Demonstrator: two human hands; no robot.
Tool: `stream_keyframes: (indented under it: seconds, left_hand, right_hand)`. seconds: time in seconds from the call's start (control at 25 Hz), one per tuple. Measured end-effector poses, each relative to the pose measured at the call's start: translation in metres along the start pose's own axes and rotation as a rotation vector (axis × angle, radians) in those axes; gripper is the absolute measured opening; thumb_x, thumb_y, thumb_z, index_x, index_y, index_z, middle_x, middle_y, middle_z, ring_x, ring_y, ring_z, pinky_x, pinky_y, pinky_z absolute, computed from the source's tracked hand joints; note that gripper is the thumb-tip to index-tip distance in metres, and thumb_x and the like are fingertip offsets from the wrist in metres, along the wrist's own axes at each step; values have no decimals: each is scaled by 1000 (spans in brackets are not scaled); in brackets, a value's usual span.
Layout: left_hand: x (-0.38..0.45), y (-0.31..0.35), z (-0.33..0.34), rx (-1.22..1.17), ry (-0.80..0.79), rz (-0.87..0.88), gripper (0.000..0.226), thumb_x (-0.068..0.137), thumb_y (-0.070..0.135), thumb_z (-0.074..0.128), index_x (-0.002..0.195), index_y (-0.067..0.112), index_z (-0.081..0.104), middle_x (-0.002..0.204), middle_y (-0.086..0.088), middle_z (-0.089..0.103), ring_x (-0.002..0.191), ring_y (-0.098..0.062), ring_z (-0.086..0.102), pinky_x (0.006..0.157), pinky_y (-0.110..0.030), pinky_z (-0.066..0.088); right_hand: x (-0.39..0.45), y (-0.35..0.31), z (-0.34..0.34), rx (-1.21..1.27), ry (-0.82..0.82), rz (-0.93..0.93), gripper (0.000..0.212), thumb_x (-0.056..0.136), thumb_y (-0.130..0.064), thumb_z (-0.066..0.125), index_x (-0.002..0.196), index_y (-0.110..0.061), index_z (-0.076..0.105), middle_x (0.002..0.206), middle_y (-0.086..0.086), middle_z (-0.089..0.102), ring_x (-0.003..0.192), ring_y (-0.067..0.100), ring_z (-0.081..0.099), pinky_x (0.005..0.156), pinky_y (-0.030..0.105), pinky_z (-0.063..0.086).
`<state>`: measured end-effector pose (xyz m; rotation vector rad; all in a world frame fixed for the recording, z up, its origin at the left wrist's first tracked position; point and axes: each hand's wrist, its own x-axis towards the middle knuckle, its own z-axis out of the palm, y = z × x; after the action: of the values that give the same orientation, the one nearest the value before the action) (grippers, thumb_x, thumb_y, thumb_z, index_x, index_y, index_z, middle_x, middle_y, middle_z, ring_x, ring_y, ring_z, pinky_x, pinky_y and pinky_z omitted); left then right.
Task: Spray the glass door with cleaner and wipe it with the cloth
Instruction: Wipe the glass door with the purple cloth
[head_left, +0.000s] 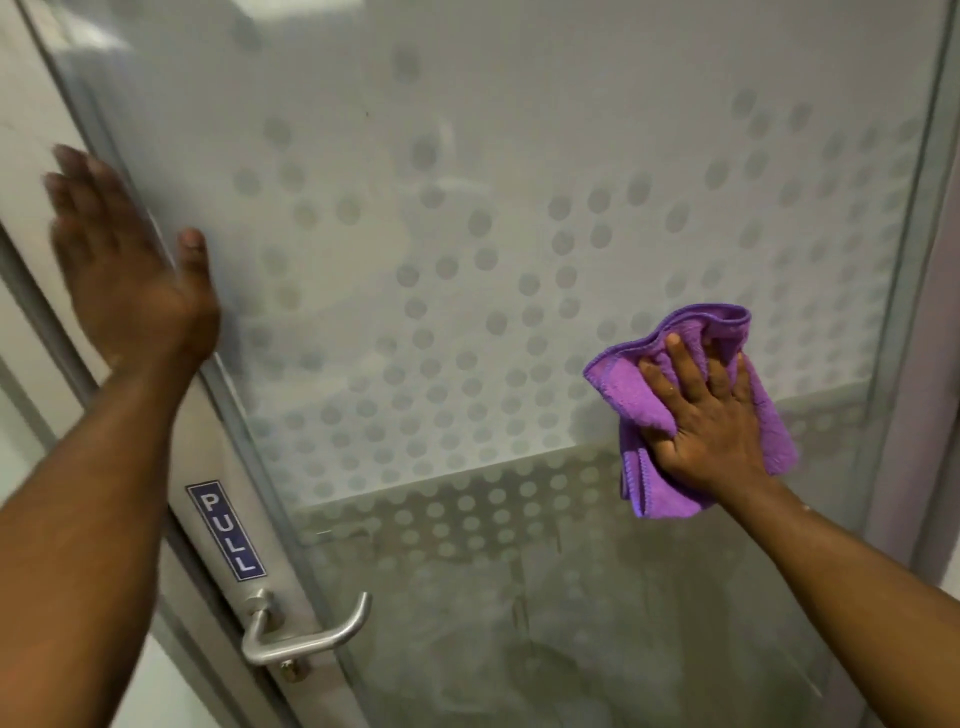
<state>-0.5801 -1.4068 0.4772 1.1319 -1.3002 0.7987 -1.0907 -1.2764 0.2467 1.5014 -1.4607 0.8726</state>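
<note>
Door handle (306, 636): nearest item, a lever on the metal stile at lower left; neither hand touches it.

PULL sign (226, 530): blue plate fixed on the stile just above the handle.

Right hand (711, 415): fingers spread flat, palm pressing the purple cloth (644, 400) against the pane. The flat palm likely spreads pressure over a wide patch of fabric — a pressing hold, not a clenched one.

Cloth: bunched and folded under the right hand, edges spilling out above, left and below; it lies on the right part of the glass, where the frosted upper zone meets the clearer lower band.

Left hand (130, 260): released, fingers straight, holding nothing; it sits at the door's left edge, apparently steadying the door against the wiping push — contact itself cannot be confirmed, as the hand is blurred.

Glass door (441, 234): frosted with a dot pattern, filling the view behind both hands.

Cleaner: no bottle in view.

Step in hand: wiping, judged from the cloth on the glass.
</note>
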Motion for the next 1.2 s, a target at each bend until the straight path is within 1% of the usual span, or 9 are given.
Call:
stream_keyframes:
  seconds: [0.12, 0.32, 0.48, 0.68, 0.84, 0.92, 1.04, 1.12, 1.2]
  left_hand:
    - [-45, 69, -27, 17, -123, 149, 75, 102, 53, 24, 158, 6, 6, 165, -21, 5, 154, -33, 2, 124, -38, -1]
    - [-68, 127, -17, 5, -205, 221, 79, 100, 57, 21, 157, 3, 6, 165, -21, 7, 153, -33, 5, 124, -41, 2]
    - [-86, 166, -8, -19, -229, 282, 80, 100, 58, 21, 157, 5, 5, 166, -18, 6, 154, -30, 5, 125, -41, 3]
    - [-103, 180, -5, -57, -231, 277, 80, 99, 58, 23, 158, 7, 5, 166, -16, 4, 154, -28, 2, 125, -41, 2]
    - [-116, 187, -9, -121, -242, 258, 79, 99, 51, 34, 158, 6, 9, 166, -16, 5, 154, -27, 2, 125, -41, 4]
    - [-130, 200, -10, -162, -193, 286, 76, 98, 46, 41, 156, 2, 19, 164, -18, 16, 153, -31, 12, 125, -43, 10]
    - [-159, 241, -7, -338, -120, 348, 64, 93, 38, 54, 143, -1, 47, 146, -19, 50, 135, -34, 46, 113, -43, 35]
    - [-180, 280, -7, -509, -182, 369, 51, 90, 36, 59, 130, 4, 62, 120, -14, 68, 108, -32, 63, 95, -40, 49]
    - [-195, 320, -15, -612, -356, 310, 47, 88, 41, 59, 125, 13, 66, 106, -2, 73, 92, -23, 69, 80, -35, 54]
  right_hand:
    - [20, 8, -7, 44, 11, 148, 83, 83, -51, 44, 155, -37, 5, 165, -7, -7, 152, 27, -2, 118, 58, 2]
    - [52, 35, -17, 144, 77, 348, 75, 91, -55, 40, 156, -33, 10, 165, 5, 9, 151, 34, 5, 118, 60, 2]
    - [46, 65, -19, 195, 114, 503, 72, 94, -63, 30, 156, -30, 14, 165, 5, 12, 151, 33, 6, 119, 60, 5]
    - [35, 82, -19, 301, 211, 645, 70, 93, -66, 30, 149, -49, -9, 164, 9, 14, 150, 36, 9, 118, 61, 4]
    - [34, 73, -13, 332, 243, 838, 83, 91, -73, 24, 156, -24, 6, 164, 9, 13, 151, 36, 9, 116, 67, 11]
    - [36, 65, -14, 339, 247, 844, 79, 94, -67, 29, 156, -24, 7, 164, 9, 13, 150, 37, 8, 114, 69, 12]
    - [40, 45, -15, 294, 208, 792, 72, 94, -61, 34, 155, -35, 3, 165, 7, 11, 151, 36, 7, 115, 67, 13]
    - [42, 29, -17, 258, 148, 737, 72, 94, -61, 34, 154, -41, -1, 165, 6, 9, 151, 35, 5, 117, 64, 12]
    - [46, 18, -20, 231, 93, 705, 73, 93, -64, 31, 154, -40, -2, 166, 4, 6, 151, 34, 3, 118, 61, 10]
